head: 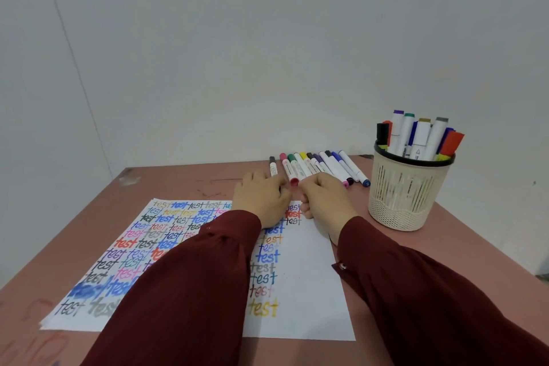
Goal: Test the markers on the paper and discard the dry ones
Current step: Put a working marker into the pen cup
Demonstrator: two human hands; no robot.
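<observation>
Pale grey wall (267, 53) fills the upper half of the view, and below it lies a reddish-brown table (178, 184) with scuffed patches. On the table a white sheet of paper (309, 276) sits slightly askew, covered on its left and middle with the word "test" written again and again in black, blue, red, pink, purple, grey and yellow ink; its right side is bare. A person's two arms in dark red sleeves (193, 291) reach forward over the sheet. The left hand (261, 197) and the right hand (325, 200) meet just past the paper's far edge, backs facing up, fingers curled in. Between them shows the pink near end of a pink marker (288, 171), touching or very close to both sets of fingertips; the backs of the hands hide the fingers, so whether either hand pinches it cannot be told. This marker belongs to a row of markers (323, 165) lying side by side near the far edge of the table, white-barrelled with green, yellow, purple, black and blue ends. A black-capped marker (272, 166) lies at the left of the row, its near end hidden behind the left hand. To the right, apart from the row, stands a cream slotted basket (401, 199) with a black rim, holding more upright markers (421, 137).
</observation>
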